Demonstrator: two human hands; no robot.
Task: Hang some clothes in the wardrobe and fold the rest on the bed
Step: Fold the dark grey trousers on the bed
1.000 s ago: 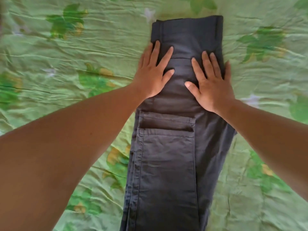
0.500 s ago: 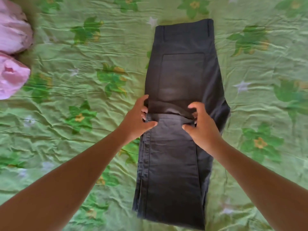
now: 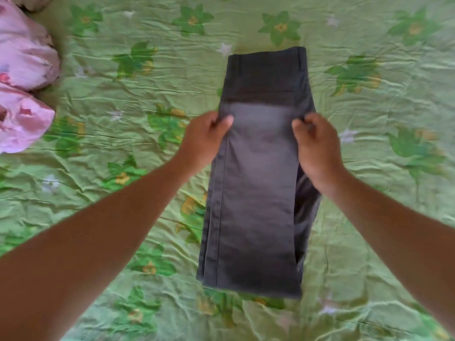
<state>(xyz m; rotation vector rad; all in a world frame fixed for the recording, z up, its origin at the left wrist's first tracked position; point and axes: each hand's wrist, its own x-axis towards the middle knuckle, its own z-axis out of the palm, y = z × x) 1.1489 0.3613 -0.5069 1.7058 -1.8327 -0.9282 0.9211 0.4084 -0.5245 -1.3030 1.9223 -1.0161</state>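
Dark grey trousers lie lengthwise on the green flowered bedsheet, waistband at the far end. The leg part is folded up over the seat. My left hand pinches the left corner of the folded-up leg end. My right hand pinches the right corner of the same end. That end is held a little above the seat of the trousers, just below the waistband area.
Two pink pillows lie at the left edge of the bed. Wrinkled sheet spreads on both sides of the trousers.
My hands left off pressing flat on the trousers, took hold of the leg end and carried it up toward the waistband. The view pulled back.
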